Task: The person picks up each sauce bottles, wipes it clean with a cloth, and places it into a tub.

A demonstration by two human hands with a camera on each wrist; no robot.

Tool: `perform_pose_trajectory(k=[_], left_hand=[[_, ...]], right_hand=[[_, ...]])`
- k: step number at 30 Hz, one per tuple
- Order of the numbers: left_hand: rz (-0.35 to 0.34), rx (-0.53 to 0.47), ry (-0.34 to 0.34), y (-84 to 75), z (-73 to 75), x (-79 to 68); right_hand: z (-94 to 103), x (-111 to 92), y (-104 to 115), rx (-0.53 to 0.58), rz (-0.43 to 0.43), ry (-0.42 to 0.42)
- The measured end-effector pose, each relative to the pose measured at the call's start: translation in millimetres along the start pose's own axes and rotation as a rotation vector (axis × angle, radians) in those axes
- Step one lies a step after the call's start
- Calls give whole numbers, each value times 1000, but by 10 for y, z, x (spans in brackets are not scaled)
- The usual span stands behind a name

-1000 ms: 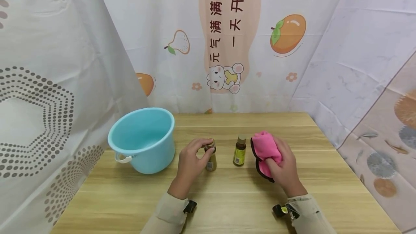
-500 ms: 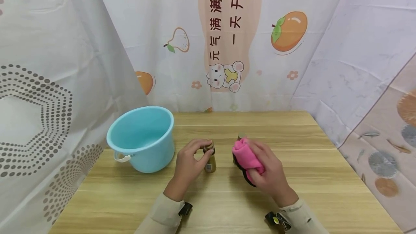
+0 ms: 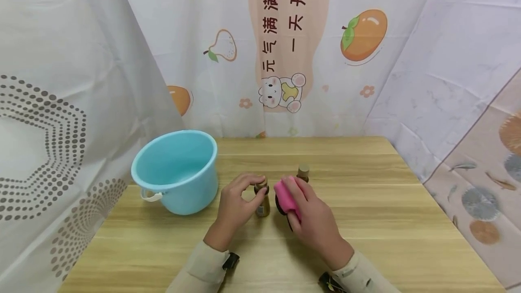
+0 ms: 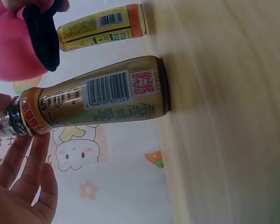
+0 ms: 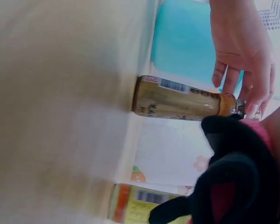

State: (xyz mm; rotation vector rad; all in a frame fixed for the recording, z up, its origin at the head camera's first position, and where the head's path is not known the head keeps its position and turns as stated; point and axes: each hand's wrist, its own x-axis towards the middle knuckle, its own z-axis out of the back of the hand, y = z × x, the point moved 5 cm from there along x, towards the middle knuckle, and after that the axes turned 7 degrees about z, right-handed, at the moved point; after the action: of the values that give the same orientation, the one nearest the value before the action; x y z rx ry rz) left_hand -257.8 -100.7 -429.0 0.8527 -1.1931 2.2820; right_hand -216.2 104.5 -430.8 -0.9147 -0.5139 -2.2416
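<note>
My left hand (image 3: 234,202) pinches the capped neck of a gold-labelled bottle (image 3: 263,207), which stands upright on the wooden table. Its barcode and red square code face the camera in the left wrist view, where the left fingers (image 4: 36,161) show below the neck. My right hand (image 3: 313,220) grips a bunched pink cloth (image 3: 285,197) with a black edge, close beside that bottle's right side. In the right wrist view the cloth's dark edging (image 5: 233,172) covers much of the right. Behind the right hand stands a smaller yellow-labelled bottle (image 4: 100,28), only its cap and neck showing in the head view.
A light blue bucket (image 3: 175,189) with a white handle stands at the left of the table (image 3: 390,202). Printed curtains (image 3: 228,112) hang behind the table and along both sides.
My right hand has carried the pink cloth leftward, past the front of the yellow-labelled bottle, to beside the gold-labelled one. The left hand has kept its hold on the neck.
</note>
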Motion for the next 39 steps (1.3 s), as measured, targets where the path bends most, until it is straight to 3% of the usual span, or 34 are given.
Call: perform_pose_trajectory(k=[10,16,20,26,39], left_hand=[[-12,12,-7,1,-6,4],[-37,0,-2,12,-6,-4],[-60,-13,-10,18,-1,-5],[-59,-29,-10,32,6,-5],[-56,-48,-9,30,1,-9]], right_hand=[[-147,132,36,-41,-31,88],[-244,126,53,57,-72,94],[-275,120,55,117,-41,43],[-241,95,54,37,58,-77],[-242,64,59,-10,65,-54]])
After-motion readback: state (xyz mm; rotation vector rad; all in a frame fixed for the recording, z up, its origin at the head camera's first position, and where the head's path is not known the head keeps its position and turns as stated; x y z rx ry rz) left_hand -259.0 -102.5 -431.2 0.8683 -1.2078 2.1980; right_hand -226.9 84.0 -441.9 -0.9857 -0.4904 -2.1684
